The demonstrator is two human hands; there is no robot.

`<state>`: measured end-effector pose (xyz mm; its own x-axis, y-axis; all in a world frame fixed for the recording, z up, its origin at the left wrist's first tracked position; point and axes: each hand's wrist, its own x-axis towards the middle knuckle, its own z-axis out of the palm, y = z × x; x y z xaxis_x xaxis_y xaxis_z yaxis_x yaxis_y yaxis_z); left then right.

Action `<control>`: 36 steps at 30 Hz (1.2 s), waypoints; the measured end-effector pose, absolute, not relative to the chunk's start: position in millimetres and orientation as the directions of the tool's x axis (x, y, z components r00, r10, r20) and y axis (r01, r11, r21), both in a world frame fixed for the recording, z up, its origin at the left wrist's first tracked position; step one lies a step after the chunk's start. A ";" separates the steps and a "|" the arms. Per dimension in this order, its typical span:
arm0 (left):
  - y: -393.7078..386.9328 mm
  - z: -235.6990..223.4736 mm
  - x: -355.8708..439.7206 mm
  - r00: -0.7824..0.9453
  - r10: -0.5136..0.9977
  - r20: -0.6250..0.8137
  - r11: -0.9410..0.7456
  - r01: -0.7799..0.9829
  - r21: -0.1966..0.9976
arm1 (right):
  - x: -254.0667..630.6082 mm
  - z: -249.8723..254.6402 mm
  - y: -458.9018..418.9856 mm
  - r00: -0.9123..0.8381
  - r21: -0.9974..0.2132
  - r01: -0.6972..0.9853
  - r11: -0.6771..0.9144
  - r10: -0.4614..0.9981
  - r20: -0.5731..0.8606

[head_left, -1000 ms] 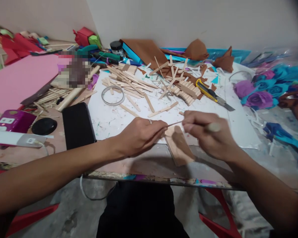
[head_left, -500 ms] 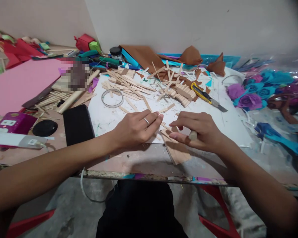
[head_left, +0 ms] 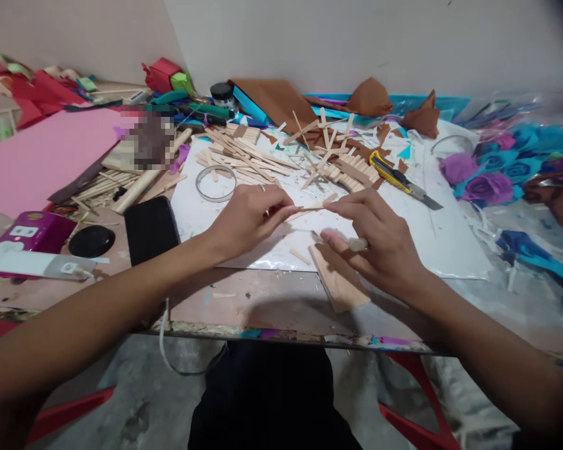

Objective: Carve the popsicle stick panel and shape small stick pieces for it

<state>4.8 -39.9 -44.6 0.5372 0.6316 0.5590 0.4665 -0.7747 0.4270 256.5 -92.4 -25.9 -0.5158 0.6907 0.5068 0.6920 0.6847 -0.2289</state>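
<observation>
My left hand point(head_left: 256, 215) is closed, with thumb and fingers pinching one end of a wooden craft stick point(head_left: 312, 207). The stick points right, and the fingertips of my right hand point(head_left: 373, 231) are at its other end. My right hand is curled round a slim tool with a pale rounded handle end point(head_left: 358, 244); its working end is too blurred to make out. Below that hand a small flat wooden board point(head_left: 340, 278) lies tilted on the table edge. A short cut piece of stick point(head_left: 300, 256) rests on the white sheet point(head_left: 244, 253).
Behind my hands lie a pile of loose craft sticks point(head_left: 248, 153), a row of joined sticks point(head_left: 354, 172), a tape roll point(head_left: 216, 183) and a yellow cutter point(head_left: 403, 178) with its blade out. A black phone point(head_left: 151, 230) lies left; paper flowers point(head_left: 492, 187) lie right.
My left hand has lifted and drawn back slightly, now pinching the stick in the open. My right fingertips have moved up to the stick's far end. The view has shifted slightly.
</observation>
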 end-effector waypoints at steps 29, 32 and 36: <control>-37.3 -45.0 7.2 0.456 0.888 0.058 -0.150 0.167 0.975 | 241.6 -24.4 -92.6 -0.578 -0.358 0.631 0.688 0.725 0.375; -48.3 -42.4 11.2 0.543 0.839 -0.027 -0.071 0.158 0.985 | 257.8 -21.7 -83.8 -0.266 -0.612 0.558 0.561 0.819 0.508; -57.1 -42.6 16.9 0.571 0.817 -0.082 -0.064 0.232 0.971 | 263.9 -23.7 -75.6 -0.131 -0.808 0.403 0.430 0.901 0.415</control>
